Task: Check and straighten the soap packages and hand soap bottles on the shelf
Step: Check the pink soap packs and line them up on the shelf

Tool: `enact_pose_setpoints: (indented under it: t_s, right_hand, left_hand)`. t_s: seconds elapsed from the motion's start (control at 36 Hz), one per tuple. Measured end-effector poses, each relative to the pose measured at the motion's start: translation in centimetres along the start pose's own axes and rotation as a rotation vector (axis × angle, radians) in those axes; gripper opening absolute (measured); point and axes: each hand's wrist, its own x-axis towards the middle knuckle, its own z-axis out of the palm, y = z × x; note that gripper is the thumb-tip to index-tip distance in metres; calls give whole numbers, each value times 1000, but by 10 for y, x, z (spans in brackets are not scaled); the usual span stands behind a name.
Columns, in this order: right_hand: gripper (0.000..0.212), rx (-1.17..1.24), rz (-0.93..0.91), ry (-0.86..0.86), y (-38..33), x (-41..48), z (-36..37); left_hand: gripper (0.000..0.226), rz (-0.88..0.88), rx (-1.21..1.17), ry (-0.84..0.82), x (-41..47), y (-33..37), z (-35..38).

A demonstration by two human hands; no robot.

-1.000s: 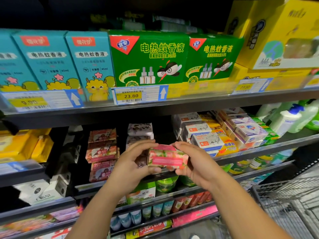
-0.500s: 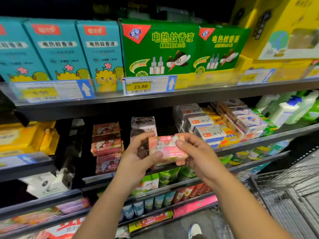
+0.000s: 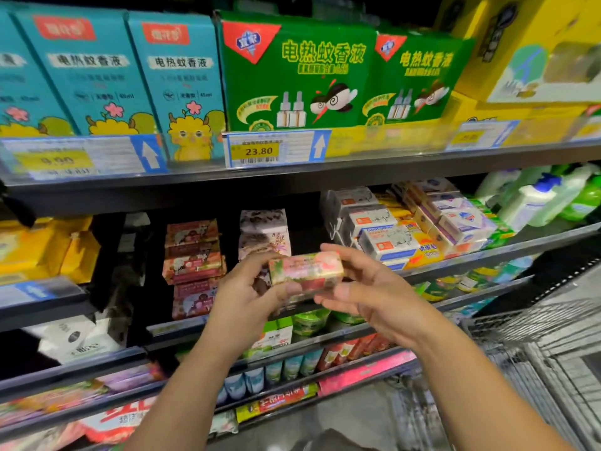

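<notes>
A: What do the hands have?
B: One pink soap box (image 3: 305,271), held level in the air between both. The left hand (image 3: 247,296) pinches its left end, thumb in front; the right hand (image 3: 367,288) curls round the right end.
A: Close by?
B: Just left of the grip, three pink soap packs (image 3: 194,265) stacked. Right behind it, two paler packs (image 3: 263,234). Up and right, white soap boxes (image 3: 385,242), too crowded to count, then pump bottles (image 3: 533,200) farther right.
A: Above?
B: Two green boxes (image 3: 299,73) on the upper shelf (image 3: 357,167).
</notes>
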Motion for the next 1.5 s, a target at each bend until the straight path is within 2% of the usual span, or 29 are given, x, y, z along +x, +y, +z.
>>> enact_pose_setpoints:
  t_s: [0.06,0.11,0.19,0.28,0.33,0.44,0.53,0.61,0.67,0.72,0.81,0.86,0.92,0.97,1.08,1.17,1.25,1.31,1.39,1.5]
  right_hand:
    - [64,-222,-50,-11,-3,2,-2]
    - [50,-400,-97,69,-6,6,-3]
    - [40,-506,-182,126,-9,13,-11]
    - [35,-460,-278,108,-14,19,-17]
    - [30,-387,-295,90,-17,24,-21]
    - [32,-259,-216,69,-17,32,-30]
    - [37,-364,-145,46,-11,38,-33]
    - [45,-452,-107,67,5,44,-30]
    - [53,-613,-183,46,17,45,-27]
    - [57,-631,-222,23,20,43,-28]
    - [49,-578,-140,38,17,42,-40]
    - [42,-647,-138,42,9,42,-51]
    - [45,-606,-143,42,-1,43,-63]
    - [48,-452,-164,57,-10,43,-69]
    - [53,-340,-307,47,-25,41,-61]
    - [44,-501,-407,31,-32,37,-45]
    - [46,-736,-469,-18,-30,36,-40]
    - [47,-763,-512,-18,-30,37,-44]
    - [49,-701,-483,21,-27,39,-57]
    - [52,-474,-302,34,-15,40,-64]
  left_hand:
    - [39,-28,-30,38,2,8,2]
    - [36,-31,-25,58,7,15,3]
    - [44,-72,-31,56,15,23,2]
    - [54,-126,-42,-35,21,29,3]
    - [52,-150,-70,-49,23,33,6]
    - [42,-139,-265,40,32,36,14]
    - [46,-112,-342,104,40,38,20]
    - [52,-44,-236,67,43,39,28]
    - [53,-45,-157,17,42,39,33]
    - [56,-31,-44,-34,41,40,37]
    - [53,-45,9,-22,40,41,38]
    - [51,-53,-10,17,40,41,34]
    - [50,-75,1,16,40,37,29]
    - [58,-112,13,-15,38,33,24]
    - [58,-117,162,-89,33,35,31]
    - [51,-95,217,-109,33,36,41]
    - [39,-56,256,-86,32,29,46]
    - [43,-38,299,-28,30,22,43]
    - [49,-92,230,70,27,18,34]
    - [53,-148,18,70,28,24,27]
